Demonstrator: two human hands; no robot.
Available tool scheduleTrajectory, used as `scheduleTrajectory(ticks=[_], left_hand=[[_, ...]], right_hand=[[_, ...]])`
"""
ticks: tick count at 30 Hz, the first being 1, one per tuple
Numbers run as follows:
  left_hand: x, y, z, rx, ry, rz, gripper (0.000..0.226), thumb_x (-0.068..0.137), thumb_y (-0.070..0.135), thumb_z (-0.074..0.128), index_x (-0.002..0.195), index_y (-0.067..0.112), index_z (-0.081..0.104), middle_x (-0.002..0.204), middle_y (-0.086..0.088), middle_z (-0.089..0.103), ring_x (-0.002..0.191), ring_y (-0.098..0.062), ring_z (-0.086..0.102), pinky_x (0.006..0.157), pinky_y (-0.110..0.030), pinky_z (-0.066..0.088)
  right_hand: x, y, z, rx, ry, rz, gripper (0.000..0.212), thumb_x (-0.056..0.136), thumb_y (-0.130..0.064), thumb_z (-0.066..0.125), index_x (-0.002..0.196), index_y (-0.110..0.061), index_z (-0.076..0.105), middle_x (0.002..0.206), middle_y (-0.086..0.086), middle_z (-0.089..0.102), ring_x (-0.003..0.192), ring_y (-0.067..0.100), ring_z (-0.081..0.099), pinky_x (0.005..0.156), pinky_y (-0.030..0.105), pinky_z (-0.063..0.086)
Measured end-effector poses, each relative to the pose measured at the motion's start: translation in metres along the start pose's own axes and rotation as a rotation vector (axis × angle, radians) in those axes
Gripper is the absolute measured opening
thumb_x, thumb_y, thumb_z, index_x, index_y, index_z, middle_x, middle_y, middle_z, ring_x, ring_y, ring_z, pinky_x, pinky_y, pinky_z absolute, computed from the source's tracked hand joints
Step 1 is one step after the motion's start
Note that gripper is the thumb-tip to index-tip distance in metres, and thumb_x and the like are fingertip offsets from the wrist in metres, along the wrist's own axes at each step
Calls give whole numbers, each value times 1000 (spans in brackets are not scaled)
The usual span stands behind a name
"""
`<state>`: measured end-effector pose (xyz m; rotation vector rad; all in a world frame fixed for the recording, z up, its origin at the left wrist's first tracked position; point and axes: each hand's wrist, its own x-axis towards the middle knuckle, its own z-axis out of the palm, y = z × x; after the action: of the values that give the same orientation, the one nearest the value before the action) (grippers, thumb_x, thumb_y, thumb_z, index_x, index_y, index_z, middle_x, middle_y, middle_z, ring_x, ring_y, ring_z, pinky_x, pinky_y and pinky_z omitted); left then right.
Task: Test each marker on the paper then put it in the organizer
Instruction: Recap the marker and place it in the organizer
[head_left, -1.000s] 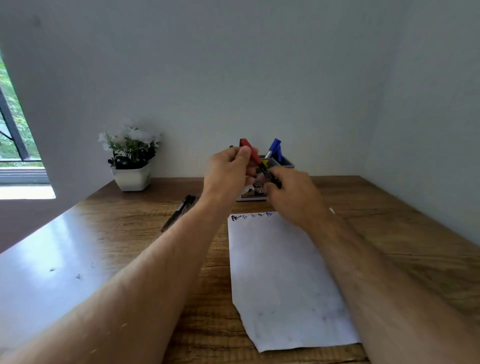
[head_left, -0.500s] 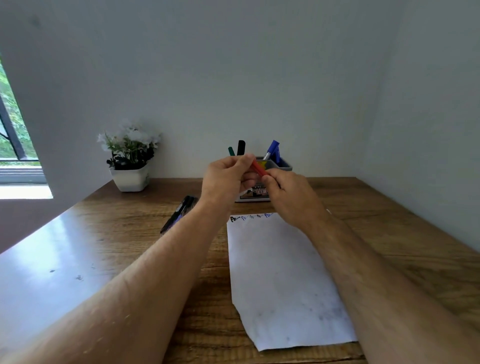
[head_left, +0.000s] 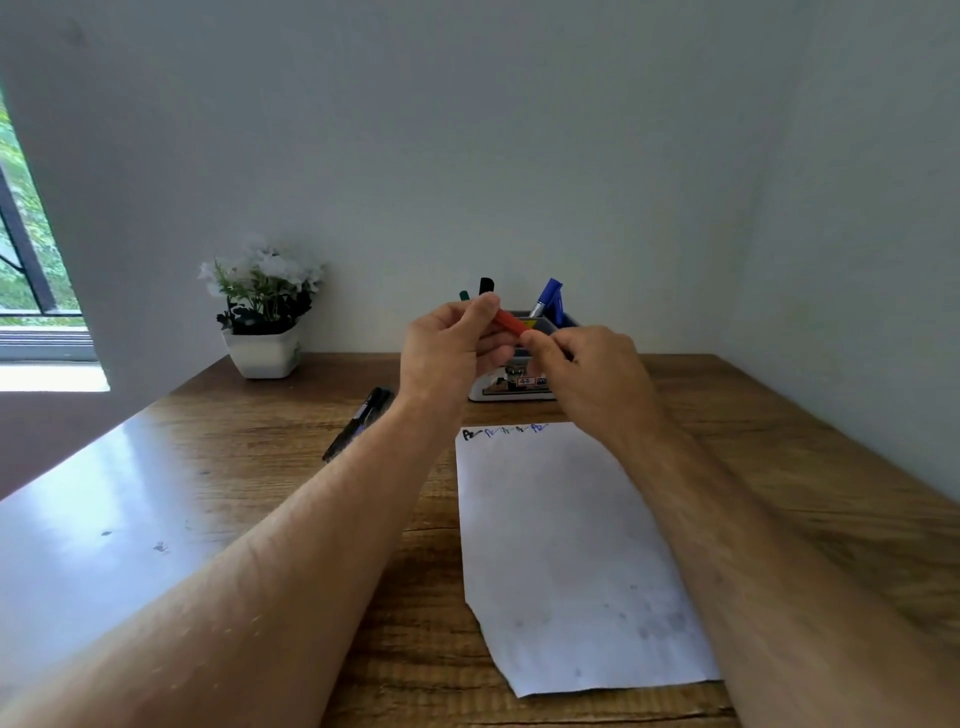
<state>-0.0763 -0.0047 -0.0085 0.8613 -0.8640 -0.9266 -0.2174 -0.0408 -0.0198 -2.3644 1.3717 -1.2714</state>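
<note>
Marker: red marker (head_left: 511, 322), held in the air between both hands, above the far end of the paper (head_left: 566, 545) and in front of the organizer (head_left: 519, 387).
Marker handling: judged light, rigid and smooth-barrelled; a plastic body that will not flex or crush under finger pressure, but may rotate or slip in a loose pinch.
Grip points: take the barrel near its middle for writing control; take the cap end separately for uncapping. Avoid the tip, which would ink the fingers.
Left hand: left hand (head_left: 452, 348) raised over the desk (head_left: 234, 457), fingers curled, thumb on top, pinching the upper red end of the marker.
Right hand: right hand (head_left: 587, 374) level with the left, fingers curled round the lower end of the marker; that end is hidden inside the hand, so whether the cap is on or off cannot be told.
Arm pose: both forearms extend forward from the near edge and converge at the marker; wrists are close together, hands nearly touching.
Step in hand: probably pulling the cap off or pressing it on; the view does not settle which.
Paper: flat on the desk under the right forearm, with a short row of black and blue test marks along its far edge.
Organizer: against the wall behind the hands, holding a blue marker (head_left: 550, 299), a black marker (head_left: 485, 286) and a green marker (head_left: 464, 295) upright.
Remaining stock: dark pens (head_left: 358, 421) lying on the desk left of the paper, untouched.
Other: potted plant (head_left: 262, 317) at the far left of the desk.
</note>
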Motion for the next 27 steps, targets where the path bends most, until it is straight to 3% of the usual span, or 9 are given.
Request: scheduleTrajectory(ticks=[4,8,11,14,16,18,21,24,27], left_hand=[[1,-3,1,-95,37,-13,19,100,22,55,106,7,64,81,-6,76,66,-9,68,65,-21,59],[3,-4,-3,-222,51,-110,19,100,18,53,109,4,63,96,-15,76,79,-15,71,72,-23,60],[2,-4,-3,-307,48,-176,19,98,11,59,109,-3,62,100,-21,74,81,-19,73,72,-24,61],[1,-4,-4,-311,33,-208,16,92,6,64,103,-5,63,101,-24,73,75,-18,74,67,-21,60],[-1,-4,-4,-298,29,-223,16,89,1,66,103,-6,63,104,-26,72,73,-19,75,62,-20,60],[-1,-4,-4,-286,46,-231,26,88,-4,65,113,-7,60,108,-28,70,75,-22,75,57,-19,59],[-1,-5,0,-198,50,-279,25,94,-3,58,119,-4,59,112,-24,67,84,-24,73,64,-24,61],[-5,-9,5,-12,57,-330,26,100,3,45,115,3,67,96,-12,64,74,-16,61,80,-33,61],[-9,-13,10,15,44,-347,34,100,2,39,111,5,71,84,-9,58,65,-14,52,80,-37,59]], right_hand=[[-2,10,-3,154,62,88,28,101,-30,50,101,-15,74,84,-2,70,69,5,62,54,16,42],[0,20,-7,496,145,244,32,98,-14,50,128,-24,57,79,3,67,52,4,54,46,21,40],[1,21,-8,754,148,323,37,94,-1,46,120,-26,53,87,11,67,43,13,52,40,26,43],[2,22,-9,909,135,398,32,95,0,39,111,-16,61,99,13,72,49,20,62,42,28,50],[2,25,-9,913,125,413,21,94,-2,49,102,-16,63,92,9,75,56,21,67,44,28,51],[0,29,-7,877,83,424,11,94,-14,59,85,-18,64,71,7,72,48,18,62,43,25,46],[-4,34,-1,665,-18,444,47,97,-43,51,60,-17,63,44,4,53,33,11,42,36,17,31],[-9,36,5,538,-102,461,36,96,-33,54,72,-12,72,48,7,58,34,13,46,35,18,34],[-8,35,7,580,-215,484,14,88,-13,64,82,-4,71,65,16,66,43,19,56,39,23,44]])
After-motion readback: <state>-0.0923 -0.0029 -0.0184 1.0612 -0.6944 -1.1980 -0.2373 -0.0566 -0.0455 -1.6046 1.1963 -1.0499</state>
